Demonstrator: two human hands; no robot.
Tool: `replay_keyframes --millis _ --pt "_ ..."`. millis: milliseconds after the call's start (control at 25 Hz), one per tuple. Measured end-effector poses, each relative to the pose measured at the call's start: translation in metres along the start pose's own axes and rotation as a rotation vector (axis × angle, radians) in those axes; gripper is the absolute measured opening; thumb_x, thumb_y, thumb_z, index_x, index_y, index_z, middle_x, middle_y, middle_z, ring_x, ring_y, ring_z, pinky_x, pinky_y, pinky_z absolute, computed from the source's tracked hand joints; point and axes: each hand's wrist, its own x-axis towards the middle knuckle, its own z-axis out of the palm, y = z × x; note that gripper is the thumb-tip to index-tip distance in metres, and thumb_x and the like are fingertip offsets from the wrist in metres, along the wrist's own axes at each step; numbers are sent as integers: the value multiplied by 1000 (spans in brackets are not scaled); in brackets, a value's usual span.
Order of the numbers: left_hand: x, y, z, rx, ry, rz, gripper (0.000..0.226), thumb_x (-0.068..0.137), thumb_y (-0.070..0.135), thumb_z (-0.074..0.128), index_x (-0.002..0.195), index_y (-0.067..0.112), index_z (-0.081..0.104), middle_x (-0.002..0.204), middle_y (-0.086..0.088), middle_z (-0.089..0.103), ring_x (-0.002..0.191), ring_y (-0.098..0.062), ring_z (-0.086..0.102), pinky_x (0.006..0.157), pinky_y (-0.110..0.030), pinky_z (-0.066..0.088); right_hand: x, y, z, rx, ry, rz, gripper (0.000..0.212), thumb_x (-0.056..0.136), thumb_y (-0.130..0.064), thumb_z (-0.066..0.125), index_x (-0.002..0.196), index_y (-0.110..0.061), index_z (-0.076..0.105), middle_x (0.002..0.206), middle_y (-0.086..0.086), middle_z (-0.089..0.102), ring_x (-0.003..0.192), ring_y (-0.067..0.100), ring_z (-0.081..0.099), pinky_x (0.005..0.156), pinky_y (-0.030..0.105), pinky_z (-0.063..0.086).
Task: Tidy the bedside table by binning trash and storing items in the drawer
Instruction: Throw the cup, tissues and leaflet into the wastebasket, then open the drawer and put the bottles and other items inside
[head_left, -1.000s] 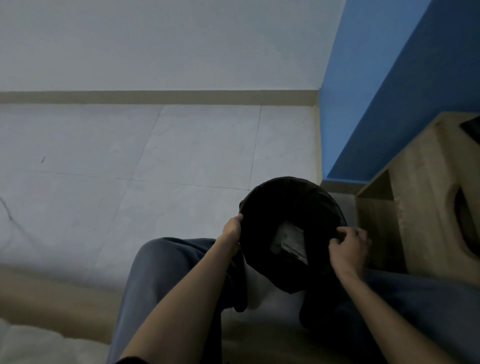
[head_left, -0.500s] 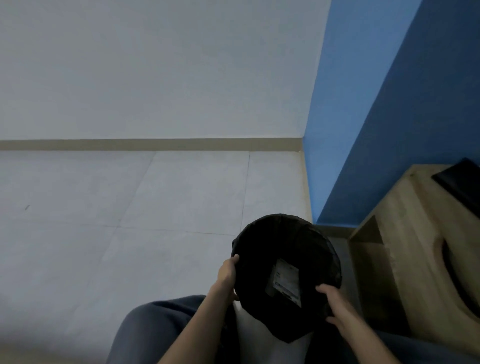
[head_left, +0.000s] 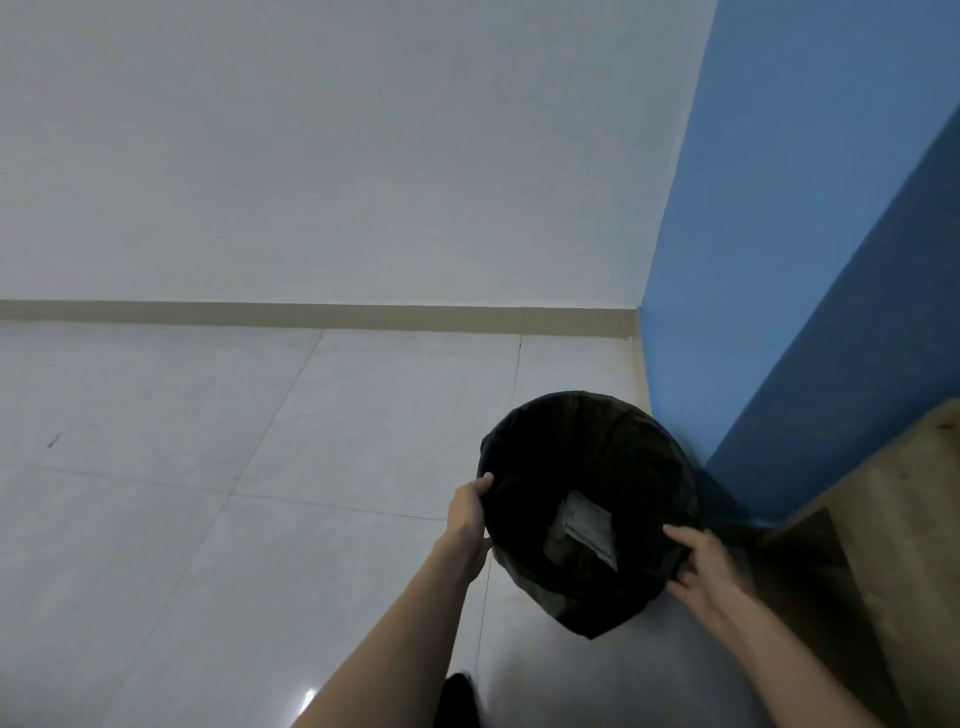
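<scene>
Got my left hand (head_left: 470, 512) and right hand (head_left: 698, 566) clamped on the bin (head_left: 587, 415) rim, lower right; guessing next I set it down by the bedside table (head_left: 893, 519).

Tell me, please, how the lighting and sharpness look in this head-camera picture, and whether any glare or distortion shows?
Head view: dim, flat light; the bin interior is nearly black, only the white label readable; a small glare spot on the floor tile; wide-angle bending in the blue wall edge; both hands, left hand and right hand, slightly soft.
</scene>
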Motion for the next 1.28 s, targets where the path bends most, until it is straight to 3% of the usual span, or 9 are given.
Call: replay_keyframes --millis 160,320,440,600,720,800,960,1120,1280 --pt "-8 15 10 -41 -12 19 41 99 19 36 138 9 45 134 -9 51 108 -23 45 76 -37 44 3 -12 10 3 -42 -53 50 85 -9 52 133 -15 39 131 15 52 100 28 53 65 30 43" --pt "-19 10 7 -21 -16 7 46 98 20 37 143 10 40 152 -6 38 140 -26 35 109 -43 31 -18 -10 9 -20 -66 -50 59 86 -12 51 140 -18 28 124 11 50 94 24 53 81 38 43" --pt "-33 -1 7 7 -34 13 48 98 22 37 144 11 38 151 -8 40 138 -29 36 111 -46 27 -51 -15 1 -114 -58 -40 62 88 -14 52 143 -17 24 134 11 44 121 32 43 104 45 32" --pt "-68 -12 33 -1 -9 85 36 98 15 42 131 5 51 105 -8 58 84 -21 59 84 -42 43 -116 -46 -26 -200 -52 -165 56 88 -7 53 139 -10 32 144 14 38 132 30 37 104 41 32" --pt "-101 -28 77 7 -109 83 16 98 13 42 108 17 54 73 -1 58 56 -14 61 59 -26 44 -178 -63 -83 -385 76 -514 41 86 -5 55 126 -16 48 134 7 49 126 21 44 98 29 34" --pt "-125 -53 115 93 -244 61 17 98 17 41 111 14 52 78 -1 63 70 -12 61 61 -23 41 -219 -53 -136 -628 243 -704 39 86 -10 55 124 -20 51 123 -6 51 117 10 45 97 22 33" --pt "-172 -114 186 366 -481 -24 44 99 23 34 139 10 44 143 -13 46 133 -31 41 100 -42 36 -249 -12 -228 -1138 558 -877 42 75 -23 56 113 -6 62 111 9 68 106 26 64 89 20 43" --pt "-206 -153 226 549 -547 -65 35 96 18 39 128 6 46 126 -9 46 116 -26 44 95 -39 40 -247 7 -246 -1330 526 -804 54 81 -36 36 124 -9 55 131 11 58 122 28 53 98 44 46" --pt "-209 -167 248 608 -536 -42 17 93 13 37 105 13 49 113 -4 48 102 -23 43 84 -34 37 -232 8 -248 -1379 547 -816 56 91 -46 25 131 -13 48 139 9 50 131 24 43 103 44 42"
